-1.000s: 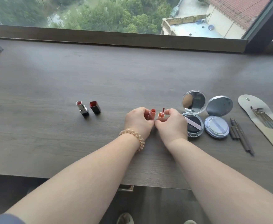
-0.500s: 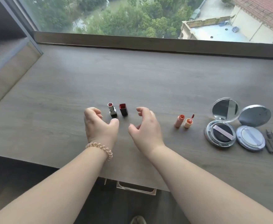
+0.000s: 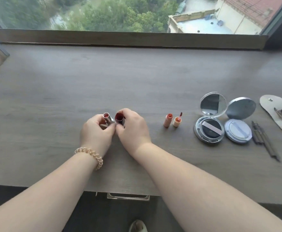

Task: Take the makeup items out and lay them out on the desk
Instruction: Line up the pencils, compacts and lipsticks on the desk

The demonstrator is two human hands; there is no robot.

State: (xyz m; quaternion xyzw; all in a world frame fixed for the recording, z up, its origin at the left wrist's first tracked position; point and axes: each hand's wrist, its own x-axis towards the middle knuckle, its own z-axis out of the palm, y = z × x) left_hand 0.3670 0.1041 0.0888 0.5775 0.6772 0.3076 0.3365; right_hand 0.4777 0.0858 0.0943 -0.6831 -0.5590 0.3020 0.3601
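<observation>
Fingers of both hands closed on lipstick parts, mid desk [image 3: 137, 77] nr front edge: left hand [image 3: 96, 133] pinches lipstick [image 3: 107, 118], right hand [image 3: 131, 128] pinches its dark red cap [image 3: 119, 118], parts just beside each other. Compacts [image 3: 209, 121], pouch [image 3: 277, 114], pencils [image 3: 262, 138] toward right edge; lip gloss [image 3: 168, 120] and wand cap [image 3: 177, 120] between. Step looks like capping: line cap mouth w/ bullet, push straight, don't smear.

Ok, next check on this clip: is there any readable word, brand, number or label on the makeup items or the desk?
None can be read.
Silver lipstick tube in the left hand: no print shows.
Dark red lipstick cap in the right hand: no print shows.
Round silver-blue cushion compact: a plain white strip, no lettering visible.
</observation>
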